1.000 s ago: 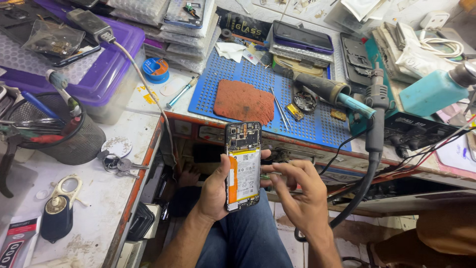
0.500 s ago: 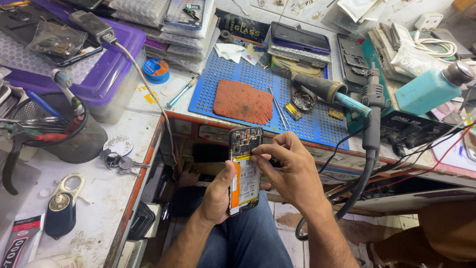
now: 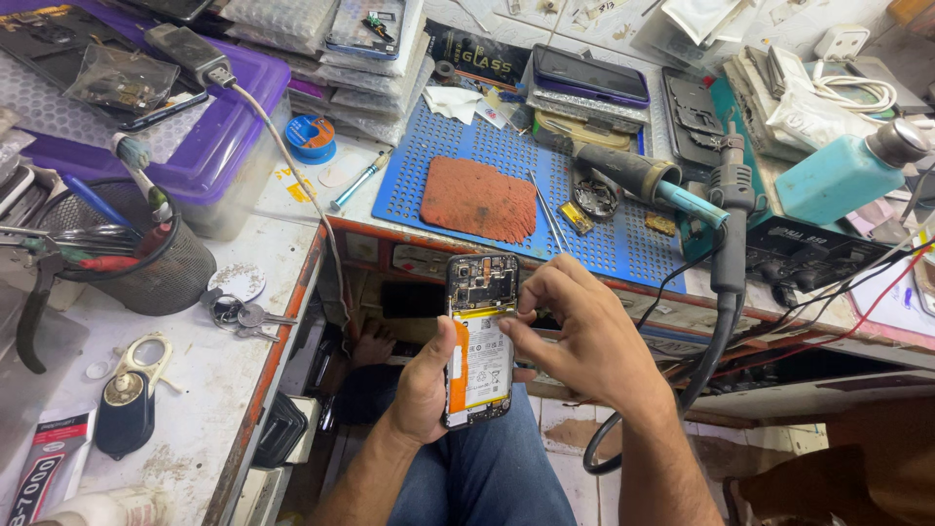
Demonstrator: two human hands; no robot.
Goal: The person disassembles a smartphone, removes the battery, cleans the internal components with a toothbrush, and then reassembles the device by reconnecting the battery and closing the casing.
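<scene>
From the head camera, the left hand [image 3: 426, 385] grips an opened phone [image 3: 479, 341] by its lower half, thumb over the orange side strip, holding it upright above the person's lap, just in front of the bench edge. The right hand [image 3: 584, 336] pinches at the phone's right edge near the circuit board, fingertips [image 3: 514, 329] touching it. Open room lies below, toward the jeans. Behind, a blue perforated mat [image 3: 458, 146] carries a rust-coloured pad [image 3: 479, 198] and a soldering iron [image 3: 633, 175]; a mesh cup [image 3: 166, 273] stands left.
</scene>
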